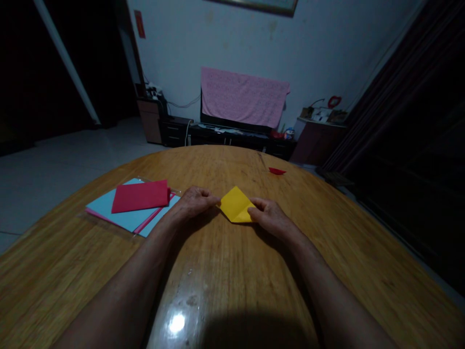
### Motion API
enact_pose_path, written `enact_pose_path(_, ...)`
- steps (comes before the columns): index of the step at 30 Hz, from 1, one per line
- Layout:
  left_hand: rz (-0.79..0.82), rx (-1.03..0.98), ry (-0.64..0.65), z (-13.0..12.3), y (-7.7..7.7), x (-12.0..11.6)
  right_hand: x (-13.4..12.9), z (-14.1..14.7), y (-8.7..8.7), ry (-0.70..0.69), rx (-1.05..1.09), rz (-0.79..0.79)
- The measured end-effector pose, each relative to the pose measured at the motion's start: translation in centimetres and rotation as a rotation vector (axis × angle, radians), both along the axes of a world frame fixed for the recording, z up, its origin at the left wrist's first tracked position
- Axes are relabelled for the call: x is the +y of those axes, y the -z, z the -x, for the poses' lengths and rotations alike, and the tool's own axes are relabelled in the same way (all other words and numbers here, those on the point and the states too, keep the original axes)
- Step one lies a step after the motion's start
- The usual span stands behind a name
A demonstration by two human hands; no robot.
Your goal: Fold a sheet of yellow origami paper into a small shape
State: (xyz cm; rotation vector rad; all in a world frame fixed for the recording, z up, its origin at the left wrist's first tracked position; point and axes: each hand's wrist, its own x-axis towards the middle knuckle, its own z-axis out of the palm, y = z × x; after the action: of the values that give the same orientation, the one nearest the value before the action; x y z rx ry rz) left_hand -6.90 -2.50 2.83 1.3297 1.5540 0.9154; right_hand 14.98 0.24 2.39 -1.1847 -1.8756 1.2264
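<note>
Yellow folded paper (236, 206) is pinched at opposite corners by the left hand (194, 203) and right hand (271, 216).

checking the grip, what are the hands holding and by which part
The left hand and right hand hold a yellow folded paper piece between them, left fingertips at its left corner, right fingers at its right edge.

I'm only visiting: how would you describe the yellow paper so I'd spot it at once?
Start at the curved wooden table. Near its middle, the left hand and right hand meet at a folded yellow paper. It is the only yellow piece, unlike the red paper and light blue paper lying to its left.
</note>
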Motion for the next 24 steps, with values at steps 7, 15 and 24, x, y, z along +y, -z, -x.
enact_pose_path(7, -0.156, -0.122, 0.151, -2.0, 1.3, 0.4, -0.4, -0.6, 0.1, -0.218, -0.251, -0.106)
enact_pose_path(15, -0.203, 0.165, 0.348, -2.3, 2.0, 0.0, -0.7, -0.1, -0.1, -0.228, -0.405, -0.371)
enact_pose_path(24, -0.183, 0.325, 0.434, -2.3, 1.4, -0.2, -0.4, -0.2, 0.5, -0.192, -0.416, -0.463)
